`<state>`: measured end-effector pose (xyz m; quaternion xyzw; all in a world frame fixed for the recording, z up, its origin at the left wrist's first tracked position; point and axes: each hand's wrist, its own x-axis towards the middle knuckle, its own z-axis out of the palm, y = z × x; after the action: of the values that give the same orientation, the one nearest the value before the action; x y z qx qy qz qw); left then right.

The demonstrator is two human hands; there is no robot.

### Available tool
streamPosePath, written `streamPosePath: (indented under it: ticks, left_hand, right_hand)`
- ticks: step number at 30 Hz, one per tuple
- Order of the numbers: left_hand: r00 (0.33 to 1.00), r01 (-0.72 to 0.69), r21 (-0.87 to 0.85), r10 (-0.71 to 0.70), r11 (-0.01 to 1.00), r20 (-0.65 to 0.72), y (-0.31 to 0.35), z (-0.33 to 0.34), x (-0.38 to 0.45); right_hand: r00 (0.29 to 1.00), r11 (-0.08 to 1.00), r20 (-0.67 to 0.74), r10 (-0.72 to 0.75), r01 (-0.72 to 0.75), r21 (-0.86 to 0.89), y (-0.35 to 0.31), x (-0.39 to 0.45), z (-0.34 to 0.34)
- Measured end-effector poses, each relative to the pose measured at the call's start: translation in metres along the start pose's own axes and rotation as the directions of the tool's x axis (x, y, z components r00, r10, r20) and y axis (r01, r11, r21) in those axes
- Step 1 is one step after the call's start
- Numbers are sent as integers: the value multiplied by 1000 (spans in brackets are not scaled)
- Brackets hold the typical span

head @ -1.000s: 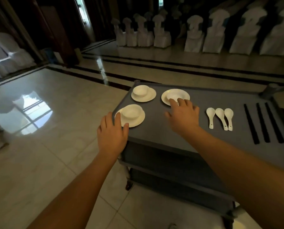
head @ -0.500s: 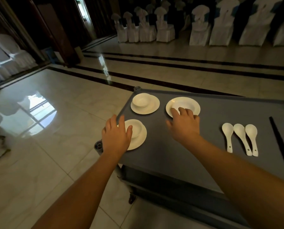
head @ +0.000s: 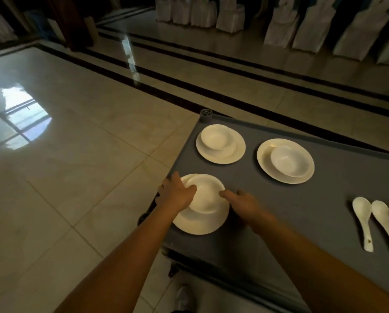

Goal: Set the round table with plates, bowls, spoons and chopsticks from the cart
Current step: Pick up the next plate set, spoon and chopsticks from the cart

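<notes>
Both hands closed in on the near bowl (head: 206,195) and plate (head: 201,222) at the cart's (head: 302,222) front-left corner: left hand (head: 176,195) cupped its rim, right hand (head: 243,203) pinched opposite, likely to lift the pair level.

Glossy white ceramic bowl (head: 206,195) and plate (head: 200,222) — matt grey cart (head: 302,211), polished floor (head: 76,154).

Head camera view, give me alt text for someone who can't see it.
A person's left hand and right hand grip opposite sides of the nearest plate with a bowl on it, at the corner of a grey cart. Two more plate-and-bowl sets sit farther back, and white spoons lie to the right.
</notes>
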<state>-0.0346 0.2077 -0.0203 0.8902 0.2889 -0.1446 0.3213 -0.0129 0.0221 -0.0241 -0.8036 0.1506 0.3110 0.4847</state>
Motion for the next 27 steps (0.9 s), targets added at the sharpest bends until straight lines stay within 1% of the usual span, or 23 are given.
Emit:
streamPosePath:
  ticks: [2,3,9,12,15,19,27]
  left_hand:
    - [999,-11,35,10,999,46,-4,1,6]
    - [997,-19,50,15,999,70,-6,1,8]
    - [986,-105,107,89,989,142,-17,3,14]
    - [982,-103,107,84,989,168,-15,5,16]
    - [976,-104,93,83,990,202,-1,15,14]
    - [965,-119,76,97,990,243,31,42,-1]
    - [940,-167,-15,164,986,299,118,119,-60]
  right_hand:
    - [997,990,26,76,-79,119,-2,5,8]
    - [995,985,28,95,-98,145,-3,6,10]
    - [996,984,-8,85,-82,160,-6,7,15]
    - [996,979,-1,84,-82,184,-5,5,9]
    - [996,987,-28,80,-75,142,1,3,-5]
    - [995,993,-72,72,-65,94,23,1,-42]
    - [989,992,-127,77,-63,108,92,-12,-156]
